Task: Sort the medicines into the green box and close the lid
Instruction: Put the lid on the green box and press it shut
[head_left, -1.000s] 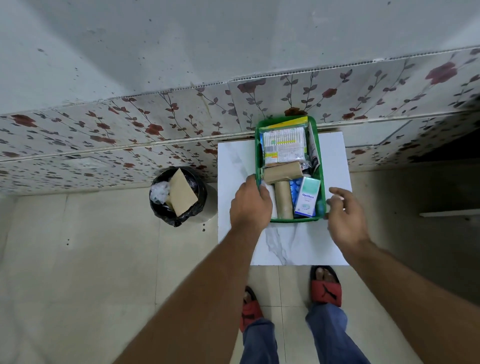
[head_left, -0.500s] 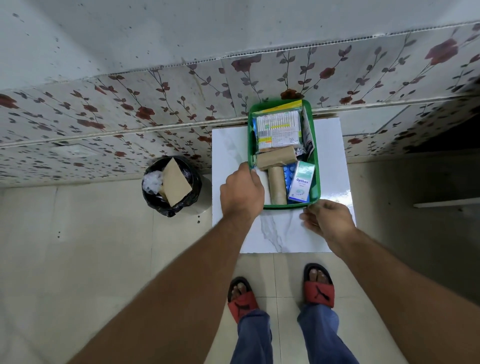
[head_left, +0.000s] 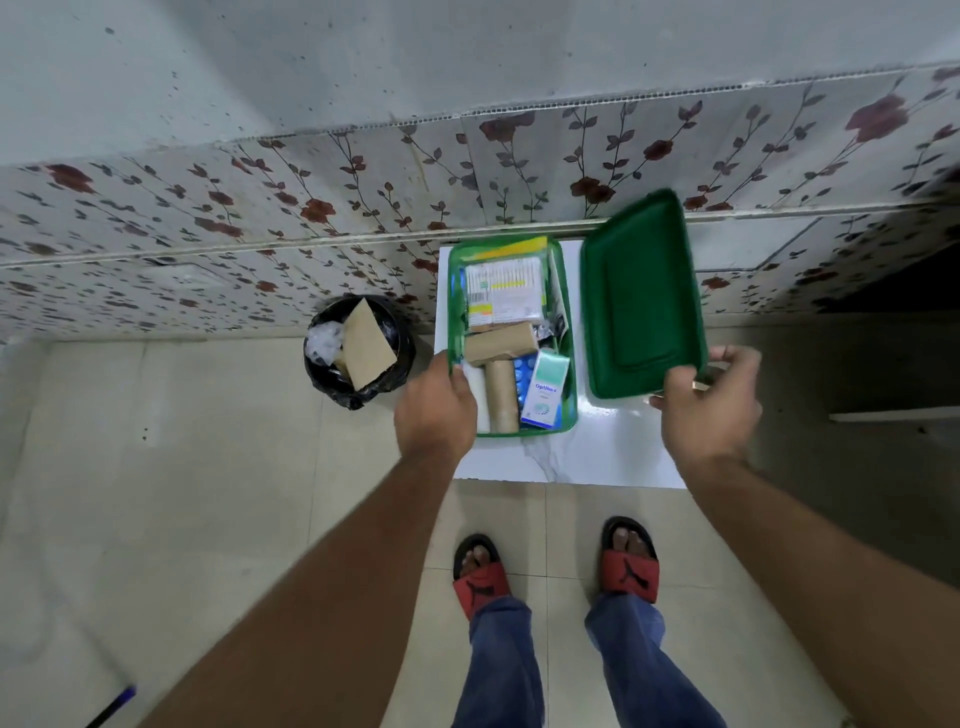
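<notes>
The green box (head_left: 570, 332) stands open on a small white marble table (head_left: 597, 457). Inside lie a white strip pack (head_left: 503, 291), two brown paper rolls (head_left: 500, 347), blue blister tablets and a teal and white carton (head_left: 546, 388). My left hand (head_left: 435, 405) grips the box's near left corner. My right hand (head_left: 709, 402) holds the green lid (head_left: 641, 291) by its near edge, raised and tilted just right of the box.
A black bin (head_left: 358, 351) with cardboard and plastic stands on the tiled floor left of the table. A floral-papered wall runs directly behind the table. My feet in red sandals (head_left: 480, 574) are below the table's near edge.
My right hand went from the table in front of the box to holding the green lid up at the box's right. My left hand stayed on the box's corner.
</notes>
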